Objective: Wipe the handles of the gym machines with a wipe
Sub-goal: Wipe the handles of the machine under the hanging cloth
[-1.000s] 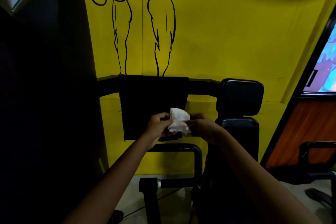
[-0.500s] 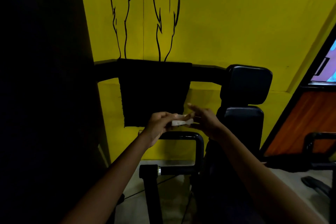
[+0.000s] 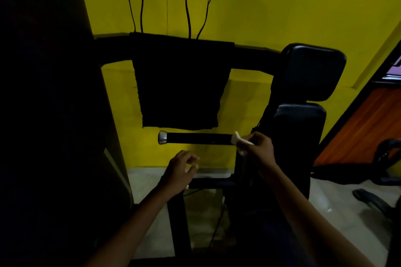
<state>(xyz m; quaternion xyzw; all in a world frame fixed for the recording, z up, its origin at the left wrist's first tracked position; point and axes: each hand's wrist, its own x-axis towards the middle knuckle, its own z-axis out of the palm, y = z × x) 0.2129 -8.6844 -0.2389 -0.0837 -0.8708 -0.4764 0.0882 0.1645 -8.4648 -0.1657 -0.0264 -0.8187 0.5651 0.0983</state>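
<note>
Far left is taken up by a dark machine column [image 3: 50,115], detail lost in shadow. Next, a black cloth [image 3: 181,84] is draped over the upper bar [image 3: 112,52], hung clear of the handle below it. The handle [image 3: 195,138] is seen as a horizontal black grip with a chrome end cap [image 3: 162,137] at its left end, free end pointed left. The left hand [image 3: 181,170] is held below the handle, not touching it, fingers loosely curled and nothing gripped; likely parked out of the wipe path. At the handle's right end, the wipe [image 3: 237,140] is pinched by the right hand [image 3: 259,148], folded small and set against or just beside the grip; actual contact cannot be confirmed. Placement at the inner end suggests a stroke toward the chrome cap is intended, so the full grip length is covered in one pass. Wiping of this handle is judged barely begun. Right of the hand, the padded backrest [image 3: 314,71] and seat pad [image 3: 300,128] are mounted. Far right, a wood panel [image 3: 368,123] is seen; other machine parts there are too dark to identify.
</note>
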